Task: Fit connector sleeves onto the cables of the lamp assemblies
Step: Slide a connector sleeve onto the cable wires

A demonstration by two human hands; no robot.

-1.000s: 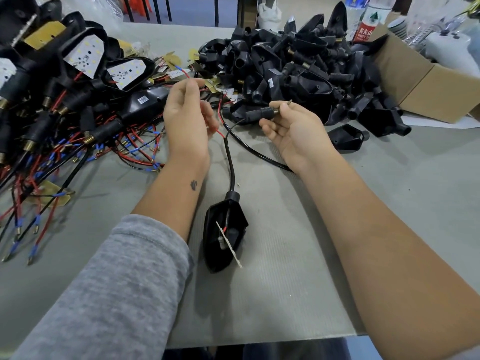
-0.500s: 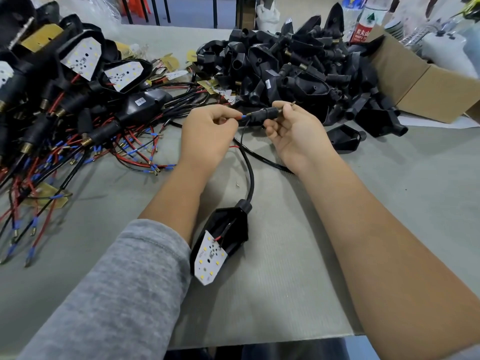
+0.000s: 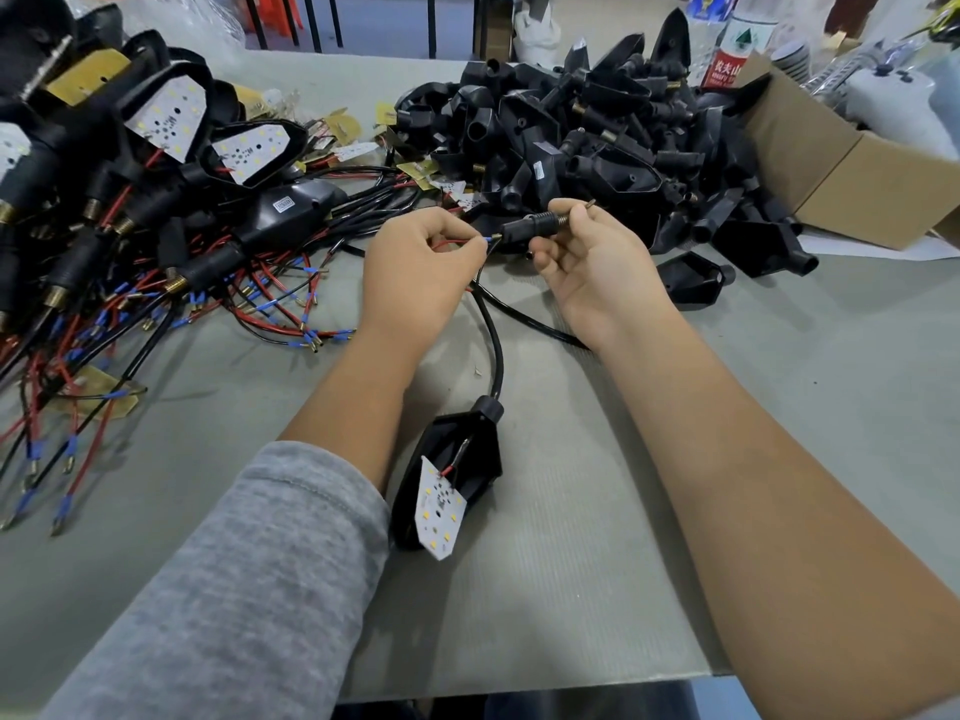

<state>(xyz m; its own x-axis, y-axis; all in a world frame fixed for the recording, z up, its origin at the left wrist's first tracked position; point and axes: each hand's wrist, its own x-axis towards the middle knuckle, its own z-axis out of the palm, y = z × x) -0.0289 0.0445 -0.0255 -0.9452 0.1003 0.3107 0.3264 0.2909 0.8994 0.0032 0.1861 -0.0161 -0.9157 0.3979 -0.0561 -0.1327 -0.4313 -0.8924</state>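
— So, where is the connector sleeve [image 3: 530,227] held?

— It is gripped by the right hand [image 3: 597,267], thumb and curled fingers closed round the black ribbed body, above the middle of the table [image 3: 805,397], just in front of the heap of empty black housings [image 3: 587,132] at the far edge. A thin metal pin is seen sticking out of its right end.

— And the wires?

— A red wire with a blue-tipped ferrule [image 3: 485,242] is pinched between thumb and forefinger of the left hand [image 3: 415,272], the tip brought right up to the brass mouth of the sleeve. Whether it is already inside cannot be told.

— Where is the lamp itself laid?

— The lamp assembly [image 3: 457,480] is laid toward the near edge, between the two forearms, its white LED board [image 3: 440,511] tilted out of the black shell. Its black cable [image 3: 496,345] is curved up from the shell's neck toward the hands.

— What is kept at the sides?

— Finished assemblies with red and black leads [image 3: 156,262] are piled along the left edge; a cardboard box [image 3: 852,168] is set at the far right corner, with a labelled bottle [image 3: 732,49] behind it. A grey sleeve [image 3: 234,589] is worn on the left arm – the right forearm is bare.
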